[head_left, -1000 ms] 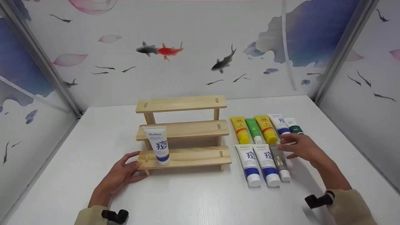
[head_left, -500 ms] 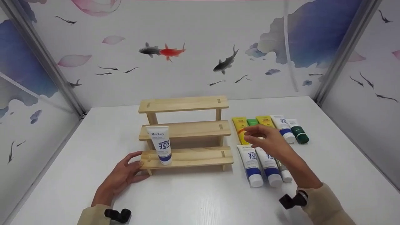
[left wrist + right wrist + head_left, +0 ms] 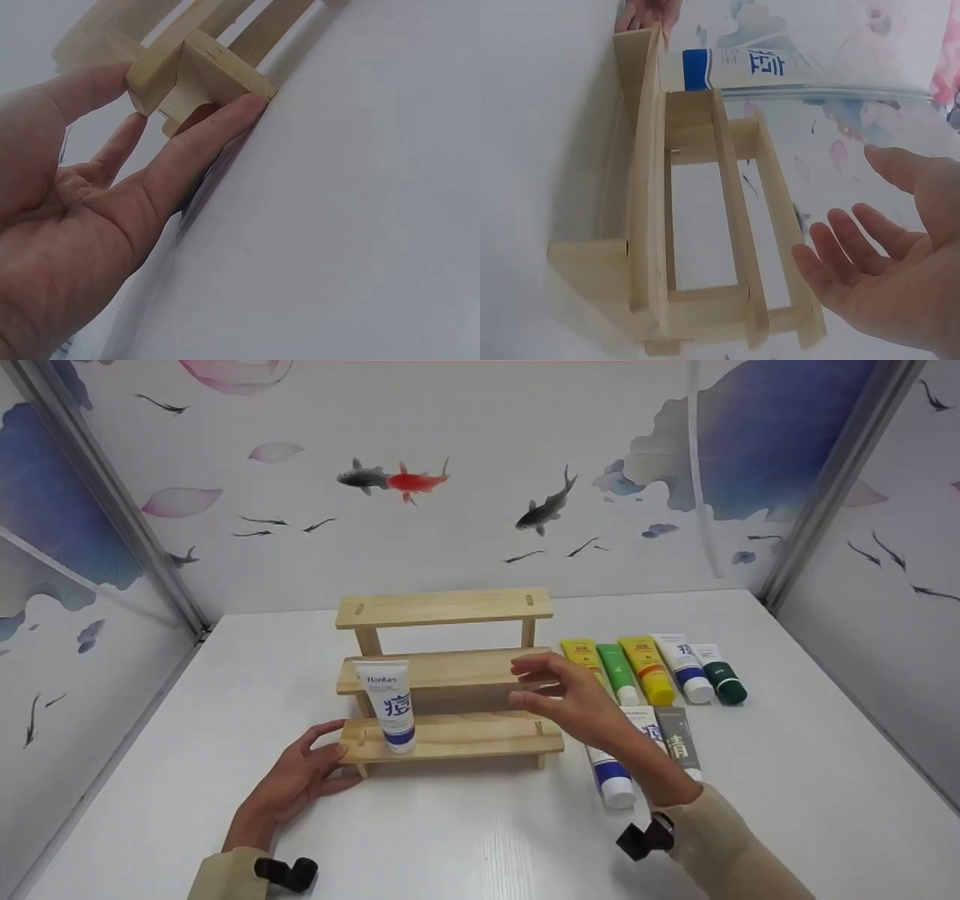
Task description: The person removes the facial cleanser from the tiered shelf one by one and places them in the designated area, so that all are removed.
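A three-tier wooden display rack [image 3: 472, 746] stands mid-table. On the left part of its lowest shelf, a white squeeze tube [image 3: 388, 701] with blue lettering stands upright on its cap. My left hand [image 3: 292, 780] holds the left end of that lowest shelf; in the left wrist view, fingertips touch the shelf end and the leg [image 3: 232, 71]. Before the right end of the middle shelf hovers my right hand [image 3: 577, 701], fingers loosely bent and holding nothing. The right wrist view also shows this hand [image 3: 892, 270] apart from the rack.
Two rows of tubes lie right of the rack. The back row has yellow tubes [image 3: 646, 671], a green tube [image 3: 617, 671], a white-and-blue tube [image 3: 682, 667] and a dark green-capped tube [image 3: 724, 679]. In front, white-and-blue tubes [image 3: 615, 780] and a grey tube [image 3: 677, 739] are partly behind my right forearm.
My right hand has moved left from the grey tube, across the tubes, to the right end of the rack. My left hand stays on the rack, and the upright tube has not moved.
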### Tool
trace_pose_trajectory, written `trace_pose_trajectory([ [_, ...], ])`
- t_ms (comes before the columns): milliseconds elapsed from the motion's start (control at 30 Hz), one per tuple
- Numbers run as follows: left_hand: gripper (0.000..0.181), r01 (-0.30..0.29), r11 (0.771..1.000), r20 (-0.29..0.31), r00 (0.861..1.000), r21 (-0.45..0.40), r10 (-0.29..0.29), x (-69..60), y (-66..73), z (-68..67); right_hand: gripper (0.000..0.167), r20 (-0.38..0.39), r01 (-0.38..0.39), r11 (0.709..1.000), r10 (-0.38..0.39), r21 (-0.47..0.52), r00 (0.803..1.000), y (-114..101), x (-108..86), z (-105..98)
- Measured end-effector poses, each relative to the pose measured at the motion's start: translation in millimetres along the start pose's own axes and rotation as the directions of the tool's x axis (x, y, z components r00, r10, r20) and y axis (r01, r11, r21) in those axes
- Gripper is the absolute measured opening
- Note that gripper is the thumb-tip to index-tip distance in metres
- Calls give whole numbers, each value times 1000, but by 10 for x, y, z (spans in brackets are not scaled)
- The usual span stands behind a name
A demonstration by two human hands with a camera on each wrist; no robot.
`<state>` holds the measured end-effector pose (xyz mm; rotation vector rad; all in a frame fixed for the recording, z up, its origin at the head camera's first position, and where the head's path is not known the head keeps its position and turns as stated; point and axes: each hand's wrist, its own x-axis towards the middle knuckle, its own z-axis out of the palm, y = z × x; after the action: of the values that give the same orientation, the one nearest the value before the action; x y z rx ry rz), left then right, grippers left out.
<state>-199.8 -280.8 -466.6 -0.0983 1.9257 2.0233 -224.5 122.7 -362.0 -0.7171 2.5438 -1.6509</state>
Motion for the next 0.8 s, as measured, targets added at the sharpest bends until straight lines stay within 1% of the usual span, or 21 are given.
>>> trace_pose_trajectory([
  [167, 69, 6, 1000, 5, 1000, -7, -6, -11, 4, 1, 54, 46, 40, 999, -41, 26, 998, -99, 52, 232],
  [333, 68, 3, 1000, 11, 1000, -11, -3, -18, 12, -1, 53, 74, 52, 997, -57, 58, 996, -176, 126, 486],
  [600, 68, 4, 1000, 7, 1000, -2, -4, -6, 0, -20, 59, 74, 59, 989, -69, 136, 995, -210, 234, 896],
  [800, 68, -2, 1000, 18, 1000, -1, 2, -6, -4, -23, 59, 53, 13, 975, -25, 224, 998, -165, 311, 1117],
])
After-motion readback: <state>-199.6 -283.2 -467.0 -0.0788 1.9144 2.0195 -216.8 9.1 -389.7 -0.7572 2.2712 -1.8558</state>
